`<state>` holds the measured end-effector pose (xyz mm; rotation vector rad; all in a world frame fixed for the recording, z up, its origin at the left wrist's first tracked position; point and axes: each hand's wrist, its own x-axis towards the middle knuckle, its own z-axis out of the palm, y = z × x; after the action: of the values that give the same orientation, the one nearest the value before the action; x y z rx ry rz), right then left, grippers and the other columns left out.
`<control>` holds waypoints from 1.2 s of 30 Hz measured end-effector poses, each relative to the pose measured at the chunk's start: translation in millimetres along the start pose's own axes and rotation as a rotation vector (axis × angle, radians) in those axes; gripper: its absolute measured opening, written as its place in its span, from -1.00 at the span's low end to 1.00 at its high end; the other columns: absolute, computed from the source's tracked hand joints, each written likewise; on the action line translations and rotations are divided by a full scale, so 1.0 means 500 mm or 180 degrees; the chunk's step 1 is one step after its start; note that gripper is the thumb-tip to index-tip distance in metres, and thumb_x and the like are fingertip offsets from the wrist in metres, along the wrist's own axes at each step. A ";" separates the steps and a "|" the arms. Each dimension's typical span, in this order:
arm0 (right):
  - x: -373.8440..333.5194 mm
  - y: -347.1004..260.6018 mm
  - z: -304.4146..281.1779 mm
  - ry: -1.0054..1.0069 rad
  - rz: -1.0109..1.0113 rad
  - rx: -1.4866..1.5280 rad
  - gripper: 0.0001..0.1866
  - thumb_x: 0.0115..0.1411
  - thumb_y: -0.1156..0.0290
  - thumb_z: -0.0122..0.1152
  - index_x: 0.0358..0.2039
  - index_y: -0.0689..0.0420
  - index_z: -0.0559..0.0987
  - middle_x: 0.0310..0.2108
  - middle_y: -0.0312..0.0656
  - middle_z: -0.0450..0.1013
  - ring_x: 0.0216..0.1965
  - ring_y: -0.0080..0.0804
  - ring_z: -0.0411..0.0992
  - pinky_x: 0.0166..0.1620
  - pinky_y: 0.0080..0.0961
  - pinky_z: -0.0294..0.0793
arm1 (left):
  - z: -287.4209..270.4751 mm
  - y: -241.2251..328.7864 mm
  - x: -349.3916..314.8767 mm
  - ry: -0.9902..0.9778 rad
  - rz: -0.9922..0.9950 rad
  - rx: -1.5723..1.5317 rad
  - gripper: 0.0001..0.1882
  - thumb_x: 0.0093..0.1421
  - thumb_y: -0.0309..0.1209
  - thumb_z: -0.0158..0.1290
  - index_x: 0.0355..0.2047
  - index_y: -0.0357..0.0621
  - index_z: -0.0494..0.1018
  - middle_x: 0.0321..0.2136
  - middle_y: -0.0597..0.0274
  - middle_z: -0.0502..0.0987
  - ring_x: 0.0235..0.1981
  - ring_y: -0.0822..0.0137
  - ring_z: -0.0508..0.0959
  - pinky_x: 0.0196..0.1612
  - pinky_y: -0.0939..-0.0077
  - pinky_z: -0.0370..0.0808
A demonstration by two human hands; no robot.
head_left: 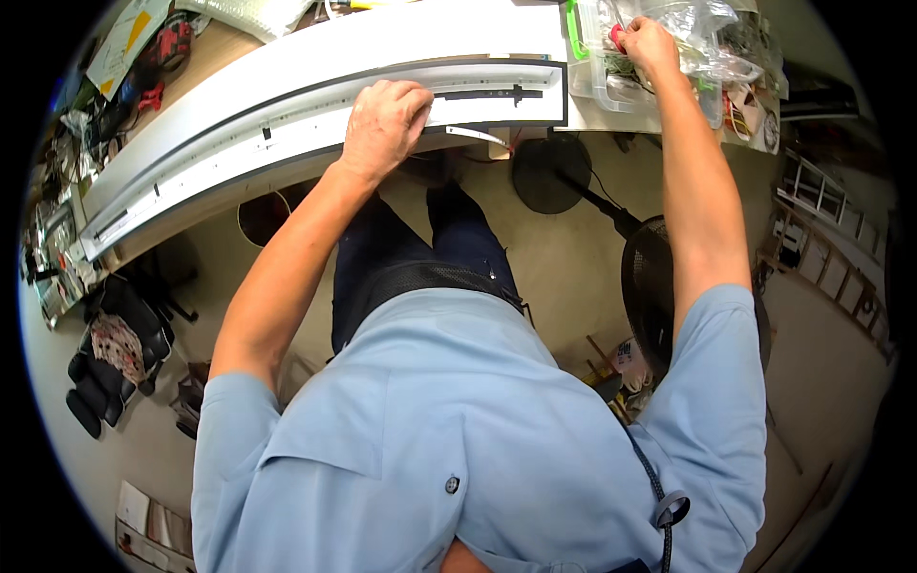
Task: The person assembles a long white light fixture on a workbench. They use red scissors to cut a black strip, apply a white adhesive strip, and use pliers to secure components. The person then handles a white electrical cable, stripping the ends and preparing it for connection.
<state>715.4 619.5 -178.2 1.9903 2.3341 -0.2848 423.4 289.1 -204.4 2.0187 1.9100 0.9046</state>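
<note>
"Checking how far along it is: what looks done?"

"Inside the long dark-edged frame, which runs from 9 to 1 o'clock, 1 black strip lies near the 1 o'clock end. Small dark bits dot the rest. I can't tell whether anything is fixed down."

"And left?"

"The frame looks uncovered, so I'd judge it unfinished; how much remains, I can't tell."

"The 2 hands?"

"At 11 o'clock, the left hand is over the frame, fingers curled, tips hidden; I can't tell if they grip. At 1 o'clock, the right hand pinches a small red object above a clear bin."

"Surface and room?"

"A white tabletop lies under the frame, with a red tool at 10. On the floor, a black chair stands at 9, a fan and ladders at 3."
</note>
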 end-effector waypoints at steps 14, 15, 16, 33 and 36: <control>-0.001 -0.036 0.061 -0.0403 -0.0069 0.1235 -0.75 -0.01 0.42 0.32 -0.29 0.22 0.65 -0.47 -0.01 0.60 -0.54 -0.29 0.56 -0.44 -0.31 0.57 | 0.029 -0.007 -0.018 0.0276 -0.0427 0.0105 -0.84 0.13 -0.38 0.24 -0.25 -0.07 0.65 -0.30 0.28 0.67 -0.20 0.19 0.57 -0.06 0.36 0.50; -0.005 -0.035 0.074 -0.0056 -0.0225 0.1272 -0.74 -0.03 0.42 0.34 -0.29 0.23 0.64 -0.43 0.00 0.61 -0.51 -0.33 0.57 -0.45 -0.32 0.56 | 0.030 -0.007 -0.019 0.0275 -0.0408 0.0140 -0.84 0.13 -0.37 0.24 -0.25 -0.06 0.65 -0.30 0.28 0.67 -0.19 0.19 0.57 -0.06 0.36 0.50; 0.001 -0.026 0.086 -0.0153 -0.0228 0.1036 -0.80 0.05 0.46 0.27 -0.29 0.24 0.62 -0.48 -0.04 0.58 -0.53 -0.40 0.54 -0.53 -0.41 0.49 | 0.032 -0.007 -0.018 0.0293 -0.0431 0.0115 -0.84 0.14 -0.37 0.24 -0.25 -0.06 0.65 -0.30 0.28 0.67 -0.19 0.19 0.57 -0.06 0.36 0.50; -0.595 -0.100 0.413 -0.0064 0.0739 0.2293 -0.64 0.24 0.26 0.26 -0.10 0.28 0.57 -0.42 0.02 0.55 -0.30 0.01 0.55 -0.16 -0.17 0.48 | 0.045 -0.017 -0.017 0.0124 -0.0470 0.0171 -0.76 0.17 -0.21 0.21 -0.19 0.01 0.65 -0.28 0.26 0.67 -0.17 0.17 0.58 -0.02 0.30 0.50; -0.621 -0.099 0.425 0.0153 0.0592 0.2233 -0.70 0.28 0.26 0.23 -0.14 0.25 0.60 -0.38 0.06 0.55 -0.30 0.11 0.52 -0.18 -0.14 0.47 | 0.045 -0.022 -0.020 0.0277 -0.0411 0.0156 -0.76 0.17 -0.21 0.21 -0.20 0.01 0.65 -0.30 0.26 0.67 -0.19 0.16 0.59 -0.03 0.30 0.50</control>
<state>702.0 272.4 -330.3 2.4832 2.2401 -1.1897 427.4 286.4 -230.7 1.8853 2.1012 0.9358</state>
